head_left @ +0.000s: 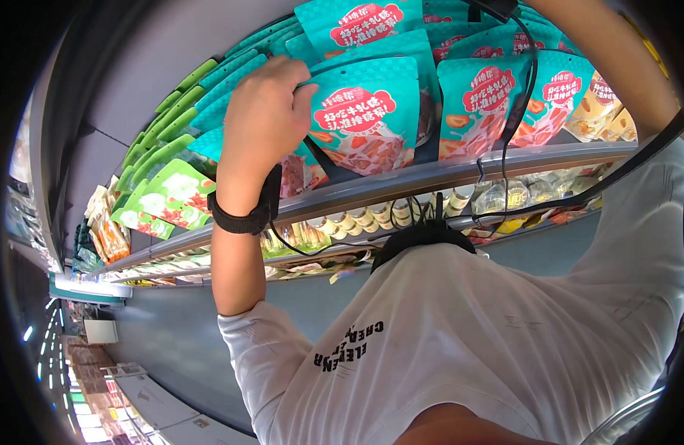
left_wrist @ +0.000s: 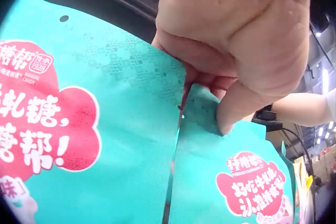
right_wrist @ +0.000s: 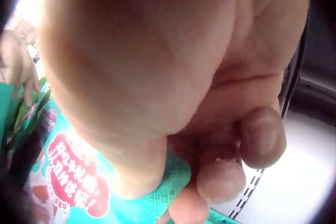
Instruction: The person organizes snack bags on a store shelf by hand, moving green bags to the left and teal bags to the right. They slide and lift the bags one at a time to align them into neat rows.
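Note:
My left hand point(head_left: 271, 111) is at the upper left corner of a teal nougat candy pouch point(head_left: 368, 111) in the front row of a shelf. In the left wrist view the left thumb point(left_wrist: 228, 116) lies on the front of a teal pouch's top corner, with fingers behind it. Another teal pouch point(left_wrist: 131, 145) fills the left side close by. My right hand point(right_wrist: 147, 61) pinches the top edge of a teal pouch point(right_wrist: 123, 211) between thumb and fingers. In the head view only the right forearm point(head_left: 616, 59) shows; that hand is hidden past the top edge.
Rows of similar teal pouches point(head_left: 479, 96) stand along the shelf. Green pouches point(head_left: 175, 193) fill its left part, brown-and-cream ones point(head_left: 597, 107) the right. A shelf rail point(head_left: 401, 178) runs in front, with packaged goods point(head_left: 357, 220) below. Black cables point(head_left: 531, 81) hang across the view.

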`<state>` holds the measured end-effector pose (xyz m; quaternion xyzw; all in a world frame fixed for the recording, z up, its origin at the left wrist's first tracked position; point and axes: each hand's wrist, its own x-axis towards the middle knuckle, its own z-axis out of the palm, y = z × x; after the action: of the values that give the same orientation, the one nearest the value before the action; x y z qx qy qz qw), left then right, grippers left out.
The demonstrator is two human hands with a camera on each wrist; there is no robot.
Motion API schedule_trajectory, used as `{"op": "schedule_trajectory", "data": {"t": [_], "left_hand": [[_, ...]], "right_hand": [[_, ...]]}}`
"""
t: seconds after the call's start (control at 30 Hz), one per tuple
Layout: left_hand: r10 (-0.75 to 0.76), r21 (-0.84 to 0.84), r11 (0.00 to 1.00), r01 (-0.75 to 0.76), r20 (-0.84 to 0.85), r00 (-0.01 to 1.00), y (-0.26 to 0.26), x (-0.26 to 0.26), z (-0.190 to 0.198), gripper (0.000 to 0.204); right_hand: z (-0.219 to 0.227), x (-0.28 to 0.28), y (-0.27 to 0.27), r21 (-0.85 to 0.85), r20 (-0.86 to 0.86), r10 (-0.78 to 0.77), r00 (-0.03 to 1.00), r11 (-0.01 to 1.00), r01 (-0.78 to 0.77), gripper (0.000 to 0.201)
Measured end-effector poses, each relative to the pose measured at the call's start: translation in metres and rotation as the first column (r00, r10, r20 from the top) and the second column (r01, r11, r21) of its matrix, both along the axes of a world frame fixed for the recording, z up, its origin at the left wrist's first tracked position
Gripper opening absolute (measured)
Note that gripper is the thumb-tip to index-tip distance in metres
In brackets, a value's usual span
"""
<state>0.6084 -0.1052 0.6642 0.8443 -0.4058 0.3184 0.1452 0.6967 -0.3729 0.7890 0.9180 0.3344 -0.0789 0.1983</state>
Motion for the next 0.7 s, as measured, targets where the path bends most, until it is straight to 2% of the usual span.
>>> {"op": "schedule_trajectory", "data": {"t": [0.03,0.17,0.23,0.27,0.33,0.37,0.4,0.47,0.5,0.57,0.6,0.63,0.67,0.7], "left_hand": [[0.034,-0.017,0.999,-0.034,-0.019,0.999,0.001,0.001,-0.002,0.012],[0.1,-0.02,0.995,-0.101,-0.04,0.994,0.003,0.001,-0.006,0.012],[0.135,-0.017,0.991,-0.135,0.0,0.991,0.003,0.0,-0.009,0.011],[0.135,-0.017,0.991,-0.135,-0.001,0.991,0.003,-0.001,-0.009,0.011],[0.139,-0.017,0.99,-0.139,0.012,0.99,0.005,-0.003,-0.009,0.012],[0.14,-0.02,0.99,-0.14,0.009,0.99,0.005,-0.003,-0.008,0.012],[0.136,0.001,0.991,-0.136,0.04,0.99,0.004,-0.004,-0.008,0.014],[0.13,0.023,0.991,-0.132,0.069,0.989,0.003,-0.005,-0.006,0.016],[0.076,0.014,0.997,-0.077,0.06,0.995,0.003,-0.006,-0.005,0.019],[0.018,0.002,1.0,-0.018,0.049,0.999,0.001,-0.01,-0.004,0.022],[0.033,-0.024,0.999,-0.034,-0.05,0.998,-0.001,-0.015,-0.005,0.024],[0.047,-0.05,0.997,-0.054,-0.149,0.988,-0.002,-0.018,-0.004,0.026],[0.05,-0.055,0.997,-0.059,-0.152,0.987,-0.002,-0.017,-0.004,0.026],[-0.02,-0.094,0.996,-0.001,-0.231,0.973,-0.002,-0.015,-0.005,0.023]], "right_hand": [[-0.003,0.001,0.004,-0.056,-0.009,-0.108,0.994,0.993,0.107,0.028],[-0.018,0.002,0.009,-0.128,-0.004,-0.087,0.996,0.988,0.085,0.029],[-0.034,0.002,0.009,-0.167,0.04,0.075,0.996,0.984,-0.067,0.025],[-0.045,0.007,0.011,-0.167,0.038,0.075,0.996,0.984,-0.067,0.025],[-0.06,0.008,0.02,-0.28,-0.049,0.067,0.997,0.957,-0.078,0.025],[-0.058,-0.002,0.022,-0.236,-0.029,-0.004,1.0,0.972,-0.003,0.028],[-0.056,-0.001,0.021,-0.239,-0.032,-0.004,0.999,0.971,-0.004,0.028],[-0.051,-0.004,0.022,-0.133,-0.041,0.059,0.997,0.989,-0.064,0.028],[-0.046,-0.007,0.018,-0.134,-0.043,0.057,0.997,0.989,-0.063,0.028],[-0.022,-0.05,0.02,0.113,-0.034,0.013,0.999,0.994,-0.009,0.026],[-0.016,-0.062,0.02,0.234,-0.033,-0.009,0.999,0.972,0.016,0.028],[-0.016,-0.065,0.019,0.232,-0.034,-0.007,0.999,0.973,0.015,0.028],[-0.017,-0.067,0.018,0.29,-0.096,0.039,0.995,0.957,-0.01,0.031],[-0.018,-0.068,0.015,0.347,-0.155,0.089,0.984,0.937,-0.03,0.034]]}}
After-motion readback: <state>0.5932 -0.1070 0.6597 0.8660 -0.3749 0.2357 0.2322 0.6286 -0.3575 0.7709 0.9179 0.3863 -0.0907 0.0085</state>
